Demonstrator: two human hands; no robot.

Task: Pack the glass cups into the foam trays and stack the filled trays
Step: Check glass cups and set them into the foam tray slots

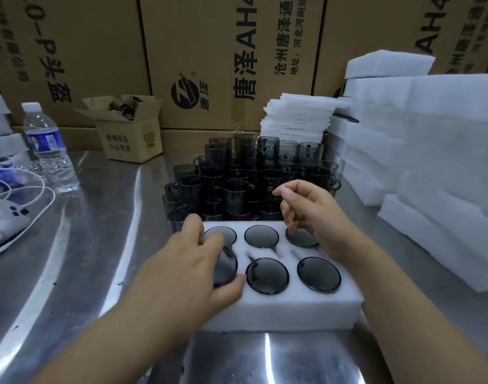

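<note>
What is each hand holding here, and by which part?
The left hand grips the near-left cup by its rim, seated in the tray. The right hand holds nothing.

Cups (245, 184) block behind tray (278, 309) (left steel bare).

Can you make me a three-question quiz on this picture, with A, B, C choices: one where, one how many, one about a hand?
1. Where is the clear plastic water bottle?
A. left of the pile of dark glass cups
B. inside a cardboard box
C. in a hand

2. How many round holes has the white foam tray?
A. four
B. six
C. nine

3. The right hand...
A. grips a bottle
B. holds nothing
C. lies flat on the table

Answers: A, it stands far left of them; B, two rows of three; B, its loosely curled fingers hover empty.
</note>
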